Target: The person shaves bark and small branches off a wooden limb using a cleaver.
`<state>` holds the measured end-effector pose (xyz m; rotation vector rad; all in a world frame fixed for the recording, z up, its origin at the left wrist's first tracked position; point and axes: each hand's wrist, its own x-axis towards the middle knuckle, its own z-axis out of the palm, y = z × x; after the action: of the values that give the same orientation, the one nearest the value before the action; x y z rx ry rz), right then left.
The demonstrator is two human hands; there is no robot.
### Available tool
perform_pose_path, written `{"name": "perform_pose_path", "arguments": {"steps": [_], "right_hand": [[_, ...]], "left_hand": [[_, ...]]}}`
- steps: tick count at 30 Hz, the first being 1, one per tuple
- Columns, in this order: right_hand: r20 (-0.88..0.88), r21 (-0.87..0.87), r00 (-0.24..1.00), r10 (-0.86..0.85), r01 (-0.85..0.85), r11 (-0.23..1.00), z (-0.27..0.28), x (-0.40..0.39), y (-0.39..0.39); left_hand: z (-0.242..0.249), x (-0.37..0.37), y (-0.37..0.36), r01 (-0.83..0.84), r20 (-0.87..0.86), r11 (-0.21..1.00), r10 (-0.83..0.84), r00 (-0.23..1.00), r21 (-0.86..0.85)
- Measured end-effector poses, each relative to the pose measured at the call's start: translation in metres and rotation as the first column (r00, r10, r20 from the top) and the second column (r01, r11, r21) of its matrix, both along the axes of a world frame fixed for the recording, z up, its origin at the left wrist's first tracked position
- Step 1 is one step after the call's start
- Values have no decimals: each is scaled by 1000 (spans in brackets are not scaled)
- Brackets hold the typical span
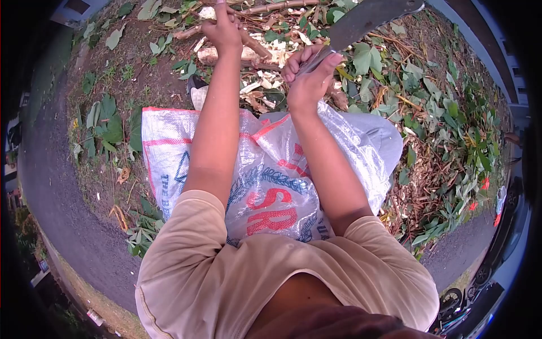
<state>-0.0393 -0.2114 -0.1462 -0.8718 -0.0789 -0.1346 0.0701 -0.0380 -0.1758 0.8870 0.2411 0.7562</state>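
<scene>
My right hand [309, 73] is wrapped round the handle of a large knife [367, 25], whose broad dark blade points up and to the right. My left hand [223, 31] is raised at the top left of centre, above the wood; its fingers are bent, and what they hold, if anything, is hard to make out. Just below it lies a thick pale piece of stem [209, 55], with light chips [276, 55] scattered beside it. A white woven sack [259, 186] with red and blue print covers my lap.
Green leaves [367, 56] and thin brown stems [276, 7] litter the ground around the chips. More leaves and shavings [415, 186] lie on the right. A paved strip [56, 175] runs along the left. Parked vehicles [483, 271] stand at the far right edge.
</scene>
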Motion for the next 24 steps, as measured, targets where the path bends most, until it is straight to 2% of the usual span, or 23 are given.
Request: {"name": "perform_pose_path", "arguments": {"steps": [1, 2, 3, 4, 7, 9, 11, 12, 13, 15, 17, 18, 19, 21, 22, 23, 24], "right_hand": [[-147, -35, 989, -4, -1, 999, -16, -7, 12], [-314, -184, 945, 94, -158, 970, -44, -12, 17], [-610, -101, 753, 246, -382, 918, -64, -12, 22], [-728, 212, 488, 482, -509, 834, -67, -8, 20], [-731, 127, 535, 424, -503, 855, -75, -12, 28], [-731, 100, 556, 396, -486, 868, -68, -9, 27], [-703, 272, 518, 487, -436, 858, -61, -4, 21], [-687, 357, 499, 528, -401, 844, -57, 2, 15], [-691, 356, 492, 529, -406, 842, -49, 6, 6], [-514, 385, 641, 570, -422, 821, -29, 13, -11], [-430, 207, 808, 402, -346, 915, 14, 11, -21], [-306, 131, 891, 335, -309, 942, 26, 11, -25], [-309, 126, 889, 338, -314, 941, 26, 9, -23], [-130, -65, 991, 24, -32, 997, 25, 8, -15], [-107, -75, 994, -24, 16, 997, 1, 7, -4], [-198, -116, 980, -6, -17, 993, -24, -1, 9], [-381, -159, 916, 127, -200, 967, -50, -11, 16]], "left_hand": [[0, 1, 0, 34, 7, 999, -34, 999, 4], [0, 2, 0, 63, 5, 998, -63, 998, 27], [-2, 2, 0, 101, 25, 993, -103, 994, 67], [-2, 2, 0, 63, 31, 996, -65, 997, 69], [-9, -4, 0, -23, 41, 999, 21, 999, 44], [-13, -4, 3, -263, -36, 959, 268, 963, 103], [-6, -6, 4, -323, -69, 937, 334, 940, 133], [-4, -7, 4, -285, -113, 955, 293, 949, 82], [-3, -10, 4, -253, -162, 967, 254, 954, 29], [-2, -14, 1, -177, -71, 984, 174, 982, -29], [-9, -12, 2, -56, -4, 998, 56, 998, -36], [-5, -13, -2, 16, 45, 999, -14, 999, -32], [-10, -5, 2, 85, 84, 996, -84, 993, -10], [-20, 4, 5, 258, 140, 962, -268, 953, 84], [-16, 2, 2, 265, 146, 960, -275, 950, 84], [-9, -4, -5, 277, 136, 951, -295, 946, 138], [-3, -7, -11, 289, 126, 937, -316, 940, 194]]}}
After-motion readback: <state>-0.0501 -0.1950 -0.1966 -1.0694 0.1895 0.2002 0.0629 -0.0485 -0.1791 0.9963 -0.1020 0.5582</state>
